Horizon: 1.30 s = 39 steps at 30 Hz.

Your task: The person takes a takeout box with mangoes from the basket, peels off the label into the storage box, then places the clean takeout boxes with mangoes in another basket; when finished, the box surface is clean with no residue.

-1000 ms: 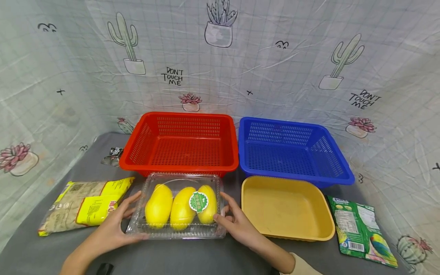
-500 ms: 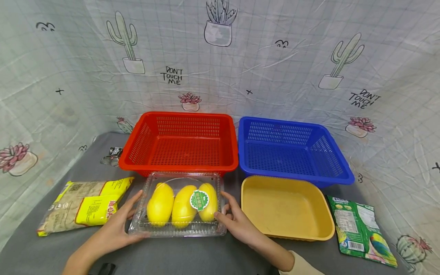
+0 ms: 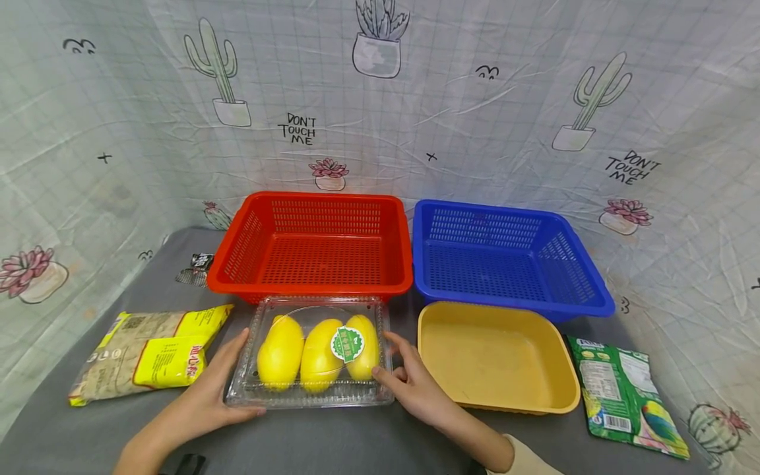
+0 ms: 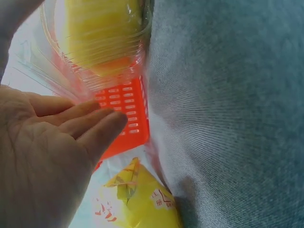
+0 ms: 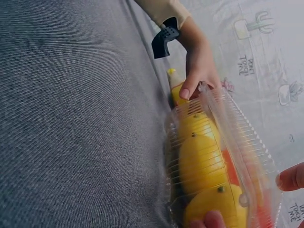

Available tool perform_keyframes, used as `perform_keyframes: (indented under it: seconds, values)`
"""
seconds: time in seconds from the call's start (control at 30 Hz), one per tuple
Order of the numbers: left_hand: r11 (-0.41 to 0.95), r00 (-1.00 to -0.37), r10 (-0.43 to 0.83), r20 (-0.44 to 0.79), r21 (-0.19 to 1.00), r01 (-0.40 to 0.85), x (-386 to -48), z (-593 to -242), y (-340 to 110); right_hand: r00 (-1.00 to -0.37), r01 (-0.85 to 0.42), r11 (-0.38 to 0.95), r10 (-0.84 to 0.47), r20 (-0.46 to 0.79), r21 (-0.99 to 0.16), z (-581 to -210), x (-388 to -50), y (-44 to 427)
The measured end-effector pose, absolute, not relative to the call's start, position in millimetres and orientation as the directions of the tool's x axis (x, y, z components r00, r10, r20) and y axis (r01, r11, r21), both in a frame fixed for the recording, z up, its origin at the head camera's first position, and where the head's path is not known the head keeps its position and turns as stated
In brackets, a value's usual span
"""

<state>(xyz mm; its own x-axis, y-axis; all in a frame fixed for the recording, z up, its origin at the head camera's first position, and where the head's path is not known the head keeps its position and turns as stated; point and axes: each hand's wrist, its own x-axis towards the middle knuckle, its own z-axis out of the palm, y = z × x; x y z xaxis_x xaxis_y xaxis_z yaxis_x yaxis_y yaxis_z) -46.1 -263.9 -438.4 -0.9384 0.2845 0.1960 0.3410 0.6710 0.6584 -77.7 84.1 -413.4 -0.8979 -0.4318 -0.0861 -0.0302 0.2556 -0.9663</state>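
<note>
A clear plastic box [image 3: 309, 399] with three yellow mangoes [image 3: 320, 356] and a green-and-white sticker lies in front of the red basket. At its left end is my left hand [image 3: 210, 389], thumb by the front corner; the left wrist view shows the fingers of this hand [image 4: 47, 152] nearly straight beside the plastic. My right hand [image 3: 418, 389] holds the right end, its thumb on the front right edge and other fingers bent at the side. In the right wrist view its fingertips lie on both sides of the box [image 5: 237, 142].
The red basket [image 3: 320, 289] and blue basket [image 3: 510, 302] stand side by side at the back. A yellow tray [image 3: 499, 356] is right of the box, with a green packet [image 3: 623, 396] beyond it. A yellow bag [image 3: 154, 356] and a small black item [image 3: 202, 261] lie left.
The box has shifted slightly right and back, and its mangoes appear slightly further right. Both hands have moved with it and remain at its ends.
</note>
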Motion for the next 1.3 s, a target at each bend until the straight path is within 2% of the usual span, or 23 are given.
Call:
perform_keyframes:
  seconds: [0.3, 0.47, 0.63, 0.87, 1.1, 1.2, 1.3]
  values:
    - [0.66, -0.952, 0.273, 0.135, 0.694, 0.288, -43.1, -432.0, -257.9, -0.897, -0.125, 0.353, -0.439, -0.046, -0.927, -406.4, -71.6, 93.1]
    - [0.661, -0.959, 0.255, 0.127, 0.701, 0.268, -43.4, -426.2, -258.7, -0.881, -0.219, 0.399, -0.473, 0.005, -0.89, -400.1, -69.8, 99.8]
    - [0.665, -0.959, 0.253, 0.129, 0.697, 0.269, -46.0, -418.8, -258.8, -0.868, -0.352, 0.39, -0.477, 0.14, -0.851, -394.8, -71.9, 102.8]
    - [0.681, -0.952, 0.278, 0.131, 0.672, 0.291, -58.5, -409.0, -258.0, -0.833, -0.498, 0.313, -0.434, 0.345, -0.809, -393.4, -81.8, 94.3]
    - [0.681, -0.932, 0.325, 0.158, 0.645, 0.347, -70.1, -404.6, -251.4, -0.792, -0.563, 0.24, -0.429, 0.434, -0.791, -393.8, -91.6, 81.2]
    - [0.674, -0.927, 0.337, 0.164, 0.645, 0.359, -73.8, -404.3, -247.5, -0.789, -0.575, 0.271, -0.434, 0.435, -0.772, -395.4, -93.5, 76.0]
    - [0.672, -0.923, 0.344, 0.173, 0.642, 0.37, -79.9, -403.6, -244.2, -0.813, -0.551, 0.34, -0.425, 0.398, -0.762, -396.0, -95.4, 69.3]
